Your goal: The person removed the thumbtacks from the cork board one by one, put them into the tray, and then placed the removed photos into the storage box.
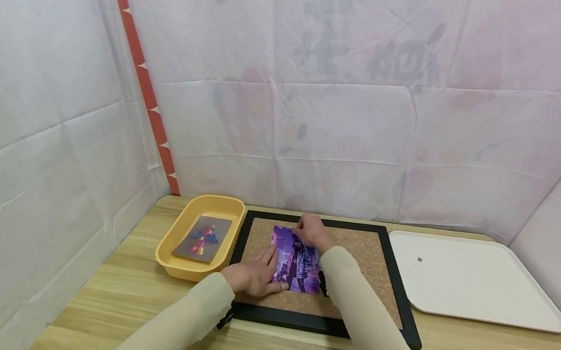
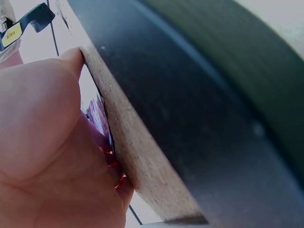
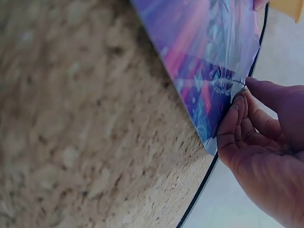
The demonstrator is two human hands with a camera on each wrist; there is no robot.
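A purple picture card [image 1: 300, 268] with a standing figure on it lies on a cork board [image 1: 356, 243] with a black frame. My left hand [image 1: 255, 274] rests spread at the card's left and lower left edge, fingers straight, thumb along the bottom. At the card's top edge, my right hand [image 1: 312, 231] pinches a small thin pin [image 3: 239, 82] between thumb and fingertips, against the glossy card [image 3: 199, 57]. The fingertips hide most of the pin. In the left wrist view the palm [image 2: 52, 142] covers much of the card.
Left of the board stands a yellow tray [image 1: 167, 243] holding another picture card [image 1: 204, 240] with a colourful shape. A white tray [image 1: 477, 281] lies to the right, with one small metallic piece [image 1: 419, 259] on it. Everything is on a wooden table [image 1: 108, 294] before a white sheet backdrop.
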